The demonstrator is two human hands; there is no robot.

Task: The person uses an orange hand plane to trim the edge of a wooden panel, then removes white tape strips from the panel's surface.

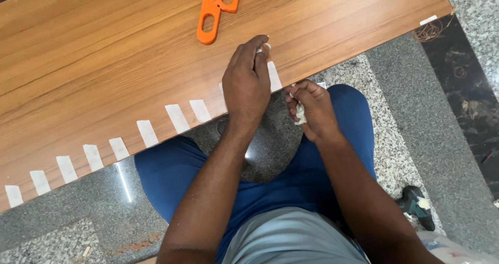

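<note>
A speckled grey stone floor (410, 134) lies under a long wooden board (104, 66) that runs across the view, its near edge slanting up toward the right. Along that edge sits a row of short white tape strips (147, 133), spaced apart from the far left to the middle. Near the board's top edge lies an orange plastic tool (218, 9) with a metal part at its head. The left hand (247, 82) rests on the board's edge, fingers drawn together and pinching a small white bit of tape (261, 49) at their tips, just beside another strip (274, 76). The right hand (312, 110) sits just below the edge, fingers curled shut around a crumpled white wad (300, 113). Blue trousers (166, 175) show beneath both arms.
</note>
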